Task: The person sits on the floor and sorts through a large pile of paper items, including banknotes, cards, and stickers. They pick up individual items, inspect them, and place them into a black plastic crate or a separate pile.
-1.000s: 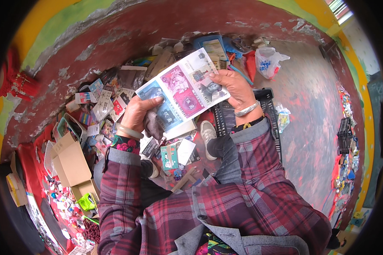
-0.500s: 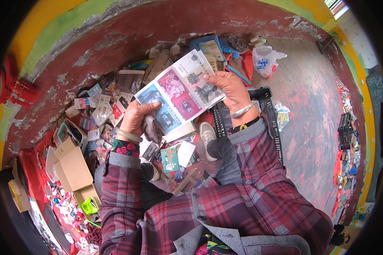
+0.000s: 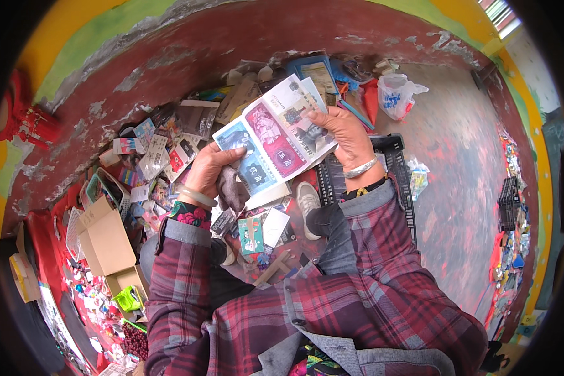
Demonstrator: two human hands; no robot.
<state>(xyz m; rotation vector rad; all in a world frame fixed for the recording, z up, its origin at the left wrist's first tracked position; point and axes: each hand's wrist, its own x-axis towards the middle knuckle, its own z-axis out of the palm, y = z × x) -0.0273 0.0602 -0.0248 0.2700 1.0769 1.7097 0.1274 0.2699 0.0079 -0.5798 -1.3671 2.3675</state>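
Both my hands hold a thin stack of paper sheets (image 3: pixel 274 139) printed with blue, magenta and grey banknote pictures, tilted up to the right. My left hand (image 3: pixel 208 168) pinches the blue end, thumb on top. At the other end, my right hand (image 3: pixel 349 139) grips the edge beside the grey note picture, its thumb also on the face. A grey-brown cloth (image 3: pixel 233 189) hangs by my left fingers; whether they hold it is hard to tell. Further paper edges show beneath the top sheet. Fingers behind the stack are hidden.
A black plastic crate (image 3: pixel 391 147) stands right of my feet. Left are an open cardboard box (image 3: pixel 108 235) and a heap of cards and packets (image 3: pixel 153 160) along the wall. A green card box (image 3: pixel 250 235) lies between my feet. A white plastic bag (image 3: pixel 399 94) sits at the far right.
The sheets have shifted slightly to the right and now bow a little, with their edges fanned slightly apart. Both hands still grip them.
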